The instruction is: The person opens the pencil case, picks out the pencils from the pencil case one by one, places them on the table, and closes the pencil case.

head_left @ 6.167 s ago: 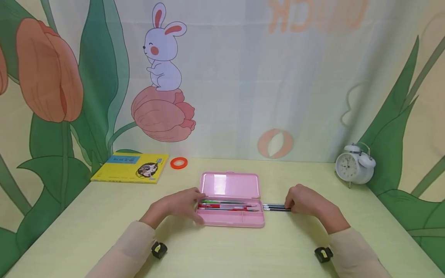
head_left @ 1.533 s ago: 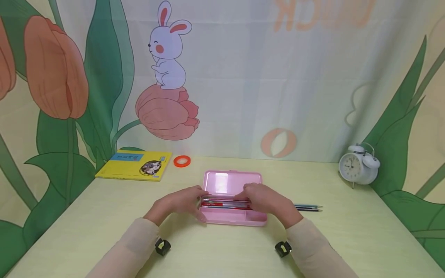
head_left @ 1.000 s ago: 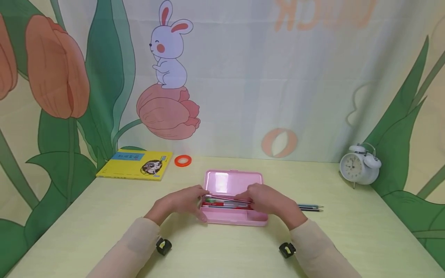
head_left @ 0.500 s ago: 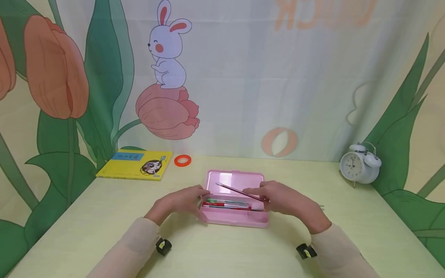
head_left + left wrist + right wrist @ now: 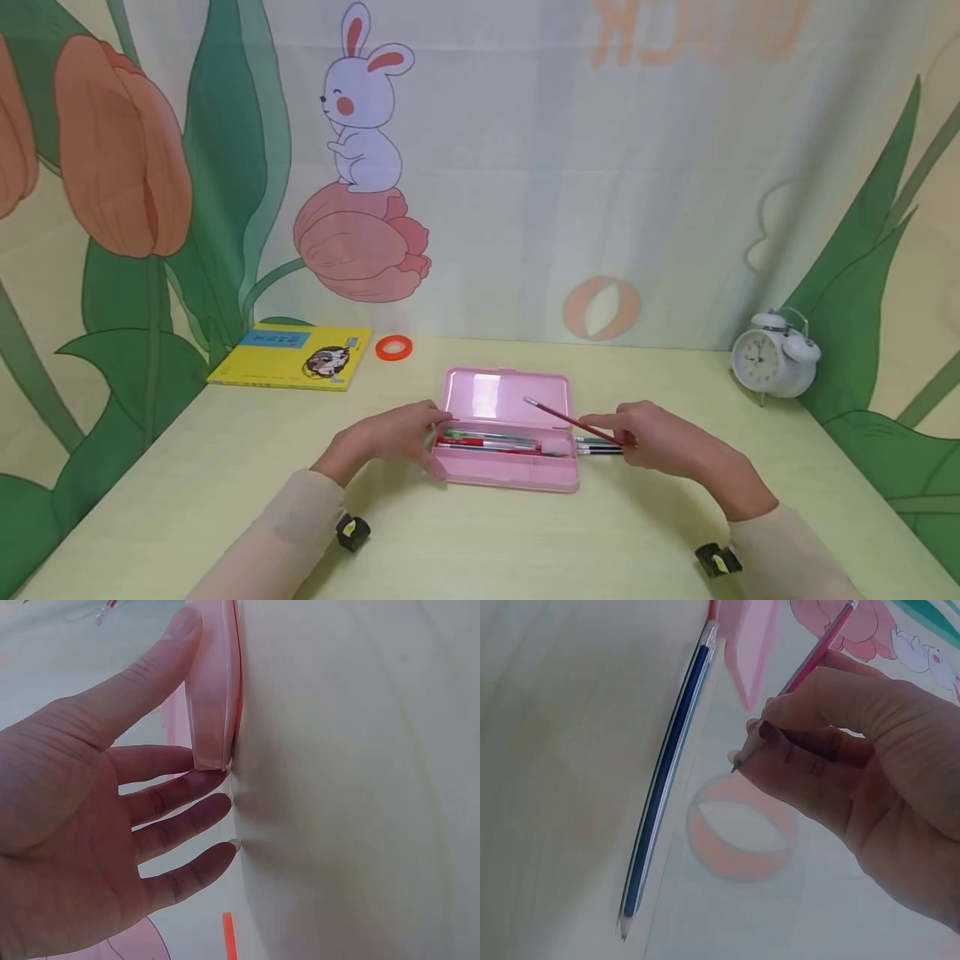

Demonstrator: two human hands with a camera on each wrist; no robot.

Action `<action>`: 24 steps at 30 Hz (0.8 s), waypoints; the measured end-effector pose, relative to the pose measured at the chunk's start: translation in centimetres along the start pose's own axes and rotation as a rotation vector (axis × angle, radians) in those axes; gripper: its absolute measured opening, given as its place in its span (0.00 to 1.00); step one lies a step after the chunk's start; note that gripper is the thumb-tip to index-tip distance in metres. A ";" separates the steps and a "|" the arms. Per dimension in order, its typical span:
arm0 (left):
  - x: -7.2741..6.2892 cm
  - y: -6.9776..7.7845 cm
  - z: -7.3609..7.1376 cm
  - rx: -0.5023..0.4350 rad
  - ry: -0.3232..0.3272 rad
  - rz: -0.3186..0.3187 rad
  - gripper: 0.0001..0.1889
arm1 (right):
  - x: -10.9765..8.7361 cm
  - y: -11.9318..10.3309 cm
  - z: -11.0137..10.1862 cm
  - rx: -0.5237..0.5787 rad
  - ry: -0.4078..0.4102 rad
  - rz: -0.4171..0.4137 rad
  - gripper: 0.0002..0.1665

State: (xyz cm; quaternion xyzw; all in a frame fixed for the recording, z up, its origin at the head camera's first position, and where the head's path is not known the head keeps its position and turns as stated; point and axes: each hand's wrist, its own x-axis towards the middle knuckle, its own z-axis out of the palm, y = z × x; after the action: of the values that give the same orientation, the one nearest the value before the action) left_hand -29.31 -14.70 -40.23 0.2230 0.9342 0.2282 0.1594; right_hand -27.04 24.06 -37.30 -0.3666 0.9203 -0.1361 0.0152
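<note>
Left hand: thumb against the front wall, fingers at the end and behind, holding the left end of the pink box. Right hand: pinches the red pencil close to its sharpened point; the eraser end slants up toward the left hand, seen against the raised lid. Height of pencil over box: cannot tell.

Between the hands: box open, pens lying lengthwise in the rear compartment. Below the right hand: dark pencils on the table, side by side at the box's right end, points away from the left hand. Count unclear.

Handling (judgement): grip is at one end, so the far end may swing; better to level the pencil before lowering it and keep the eraser clear of lid and box rim. Light contact only near the dark pencils, which could roll. Left hand best kept steady.

Beyond the left hand: book, orange ring. Beyond the right: clock.
</note>
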 end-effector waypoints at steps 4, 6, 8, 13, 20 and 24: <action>0.1 0.0 0.1 -0.001 -0.004 0.006 0.47 | -1.1 0.9 -0.1 0.011 -0.021 0.006 0.39; 0.1 0.0 0.1 0.001 -0.002 0.004 0.47 | -1.6 1.4 -0.3 0.035 -0.045 0.010 0.37; 0.1 0.0 0.1 0.006 0.000 0.000 0.47 | -2.0 1.9 -0.6 0.060 -0.062 0.017 0.36; 0.1 0.0 -0.1 0.013 0.006 0.002 0.48 | -2.8 2.9 -1.5 0.116 -0.088 0.080 0.32; 0.1 0.1 0.0 -0.005 0.009 0.009 0.47 | -3.9 4.1 -2.2 0.172 -0.138 0.163 0.29; 0.1 0.1 0.0 -0.008 0.011 0.005 0.47 | -4.5 5.0 -2.1 0.279 -0.198 0.206 0.33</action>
State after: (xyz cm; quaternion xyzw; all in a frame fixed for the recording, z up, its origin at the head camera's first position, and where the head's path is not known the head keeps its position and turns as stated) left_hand -29.34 -14.55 -40.17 0.2236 0.9336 0.2337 0.1544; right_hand -27.33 31.07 -36.89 -0.2763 0.9192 -0.2232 0.1698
